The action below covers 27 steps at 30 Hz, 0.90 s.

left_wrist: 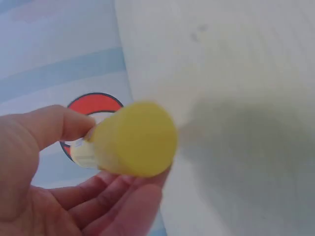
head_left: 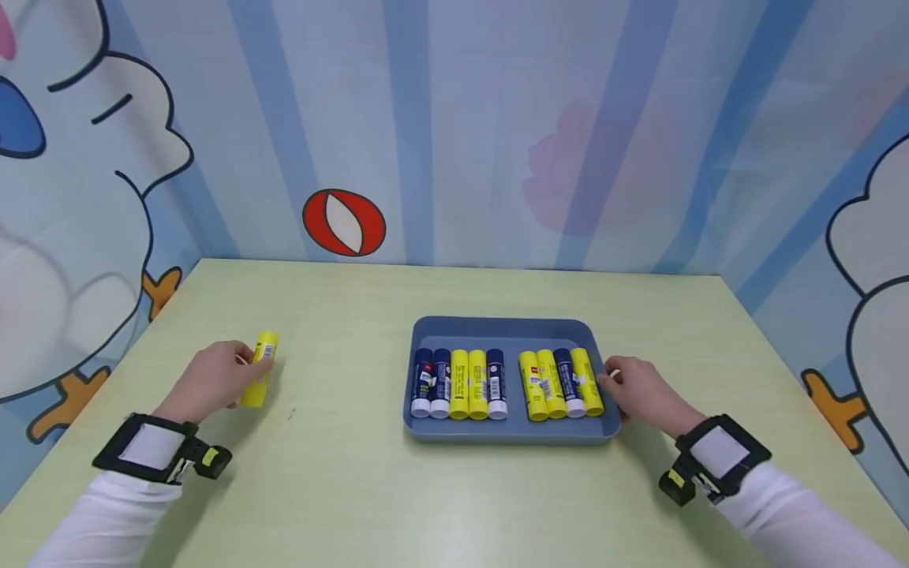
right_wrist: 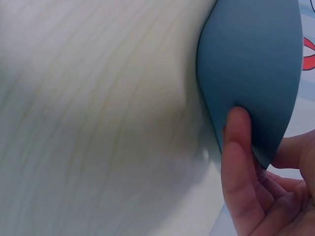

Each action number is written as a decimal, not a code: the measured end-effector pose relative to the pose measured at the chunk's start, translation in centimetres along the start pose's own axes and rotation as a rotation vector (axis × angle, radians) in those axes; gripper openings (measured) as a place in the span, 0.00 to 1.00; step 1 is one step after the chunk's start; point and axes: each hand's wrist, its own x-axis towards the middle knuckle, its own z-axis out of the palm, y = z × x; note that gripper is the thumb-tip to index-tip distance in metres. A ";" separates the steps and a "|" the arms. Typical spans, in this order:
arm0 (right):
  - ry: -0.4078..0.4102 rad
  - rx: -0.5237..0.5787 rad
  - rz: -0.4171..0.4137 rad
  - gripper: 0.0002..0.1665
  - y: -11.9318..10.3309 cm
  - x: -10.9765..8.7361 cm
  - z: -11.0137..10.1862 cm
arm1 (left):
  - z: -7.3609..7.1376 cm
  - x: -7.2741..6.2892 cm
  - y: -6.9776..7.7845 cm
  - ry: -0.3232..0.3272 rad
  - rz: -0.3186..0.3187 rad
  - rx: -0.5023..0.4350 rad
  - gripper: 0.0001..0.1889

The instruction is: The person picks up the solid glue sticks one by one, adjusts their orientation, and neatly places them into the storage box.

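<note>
In the head view, my left hand (head_left: 213, 380) holds a yellow glue stick (head_left: 266, 347) between thumb and fingers at the left of the table. The left wrist view looks at the round yellow end of that glue stick (left_wrist: 147, 140). On the right, my right hand (head_left: 648, 394) grips the right rim of a blue-grey tray (head_left: 497, 432), thumb inside and fingers against its outer wall (right_wrist: 256, 54). Several yellow glue sticks (head_left: 458, 384) and navy ones with white ends (head_left: 440, 384) lie side by side in the tray, in two groups with a gap between.
The pale wood-grain table (head_left: 341, 489) meets a striped blue backdrop (head_left: 469, 142) at its far edge. Cartoon figures and a red-and-white ball (head_left: 312, 214) are printed on the backdrop. Both wrists wear black straps with small cameras (head_left: 213, 459).
</note>
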 end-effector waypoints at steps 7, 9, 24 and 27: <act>-0.008 -0.031 -0.003 0.17 -0.2 -0.1 -0.7 | 0.2 0.2 3.5 0.110 0.181 -0.023 0.25; 0.040 -0.086 -0.016 0.19 -0.8 -0.3 -1.3 | 0.5 0.3 4.6 0.135 0.241 -0.020 0.23; 0.094 0.142 -0.298 0.25 -8.6 -0.7 -0.6 | 3.8 0.1 13.6 0.114 0.783 0.267 0.18; 0.040 0.212 -0.333 0.24 -9.6 -0.6 0.5 | 4.7 -0.1 15.0 0.083 0.896 0.333 0.18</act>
